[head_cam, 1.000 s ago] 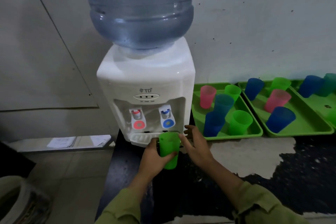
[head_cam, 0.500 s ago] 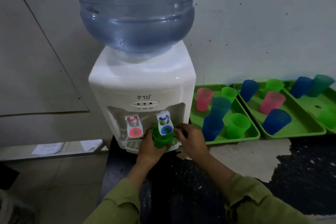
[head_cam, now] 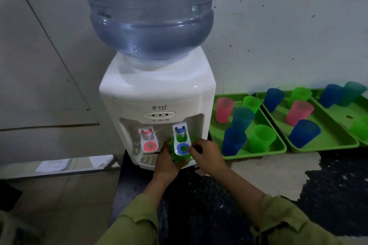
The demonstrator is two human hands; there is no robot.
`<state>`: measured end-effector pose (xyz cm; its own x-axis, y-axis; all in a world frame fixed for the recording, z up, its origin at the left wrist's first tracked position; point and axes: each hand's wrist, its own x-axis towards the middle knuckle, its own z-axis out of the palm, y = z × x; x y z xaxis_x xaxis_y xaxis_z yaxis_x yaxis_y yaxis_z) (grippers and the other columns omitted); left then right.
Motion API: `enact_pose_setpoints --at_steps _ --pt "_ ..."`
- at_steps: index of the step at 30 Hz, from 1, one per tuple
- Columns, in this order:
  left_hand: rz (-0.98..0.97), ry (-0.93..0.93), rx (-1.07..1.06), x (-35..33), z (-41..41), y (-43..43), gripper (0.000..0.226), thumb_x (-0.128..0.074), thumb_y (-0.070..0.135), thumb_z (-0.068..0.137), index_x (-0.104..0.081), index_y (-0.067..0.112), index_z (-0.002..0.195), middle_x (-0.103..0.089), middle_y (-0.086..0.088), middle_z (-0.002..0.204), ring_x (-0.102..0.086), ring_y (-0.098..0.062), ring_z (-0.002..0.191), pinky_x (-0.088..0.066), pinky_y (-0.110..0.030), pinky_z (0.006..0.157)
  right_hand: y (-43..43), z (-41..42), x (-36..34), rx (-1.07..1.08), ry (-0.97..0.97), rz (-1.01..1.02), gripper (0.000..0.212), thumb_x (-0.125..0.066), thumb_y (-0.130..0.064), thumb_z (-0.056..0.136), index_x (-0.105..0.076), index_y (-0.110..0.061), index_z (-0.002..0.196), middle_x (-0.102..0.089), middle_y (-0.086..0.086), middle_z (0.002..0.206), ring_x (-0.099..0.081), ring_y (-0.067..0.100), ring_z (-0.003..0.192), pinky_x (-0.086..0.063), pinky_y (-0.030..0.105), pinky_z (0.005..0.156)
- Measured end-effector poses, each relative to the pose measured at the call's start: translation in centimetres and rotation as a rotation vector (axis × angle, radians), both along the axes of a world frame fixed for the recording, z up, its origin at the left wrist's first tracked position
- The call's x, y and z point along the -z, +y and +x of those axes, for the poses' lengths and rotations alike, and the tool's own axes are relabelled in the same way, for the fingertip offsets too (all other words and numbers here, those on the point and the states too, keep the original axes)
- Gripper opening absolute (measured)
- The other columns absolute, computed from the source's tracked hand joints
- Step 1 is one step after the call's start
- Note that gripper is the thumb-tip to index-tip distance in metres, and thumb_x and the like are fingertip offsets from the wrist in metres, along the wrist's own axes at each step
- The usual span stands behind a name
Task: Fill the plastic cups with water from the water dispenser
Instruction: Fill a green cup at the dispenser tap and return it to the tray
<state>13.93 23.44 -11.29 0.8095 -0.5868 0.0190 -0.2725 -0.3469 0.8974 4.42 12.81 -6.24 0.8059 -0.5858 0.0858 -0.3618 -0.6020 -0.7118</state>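
A white water dispenser (head_cam: 159,93) with a big blue bottle (head_cam: 147,10) on top stands on the dark counter. A green plastic cup (head_cam: 177,157) sits under the blue tap (head_cam: 182,141), over the drip tray (head_cam: 146,160). My left hand (head_cam: 166,162) grips the cup from the left. My right hand (head_cam: 207,154) is at the cup's right side, its fingers curled by the blue tap lever; whether they press the lever or hold the cup is unclear. The red tap (head_cam: 148,140) is to the left.
To the right, green trays (head_cam: 278,148) (head_cam: 336,141) hold several pink, blue and green cups (head_cam: 261,138). The wall is close behind. The dark counter (head_cam: 199,205) ends at the left near the dispenser; floor and papers (head_cam: 53,165) lie below.
Both hands carried the green cup up and forward from in front of the dispenser to under the blue tap. The right hand closed in on the tap lever.
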Motion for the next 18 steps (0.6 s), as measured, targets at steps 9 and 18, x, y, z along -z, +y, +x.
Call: enact_pose_setpoints --at_steps 9,18 --pt "-0.014 0.031 -0.033 -0.1 -0.2 -0.3 0.076 -0.086 0.009 0.060 -0.046 0.007 0.124 -0.060 -0.012 0.121 -0.058 -0.024 0.108 -0.048 -0.033 0.087 0.4 -1.2 -5.1 0.041 -0.139 0.290 0.030 -0.059 -0.023 0.089 -0.063 -0.001 0.069 -0.047 -0.001 0.050 -0.045 0.013 0.052 -0.037 0.027 0.056" --pt "0.090 -0.055 -0.004 -0.6 0.1 -0.5 0.079 -0.087 0.020 0.060 -0.045 0.010 0.125 -0.057 -0.010 0.128 -0.056 -0.027 0.115 -0.046 -0.038 0.095 -2.5 -1.6 -6.8 0.247 -0.289 -0.011 0.027 -0.067 -0.033 0.084 -0.046 -0.016 0.081 -0.050 0.000 0.069 -0.047 0.014 0.063 -0.039 0.030 0.054"
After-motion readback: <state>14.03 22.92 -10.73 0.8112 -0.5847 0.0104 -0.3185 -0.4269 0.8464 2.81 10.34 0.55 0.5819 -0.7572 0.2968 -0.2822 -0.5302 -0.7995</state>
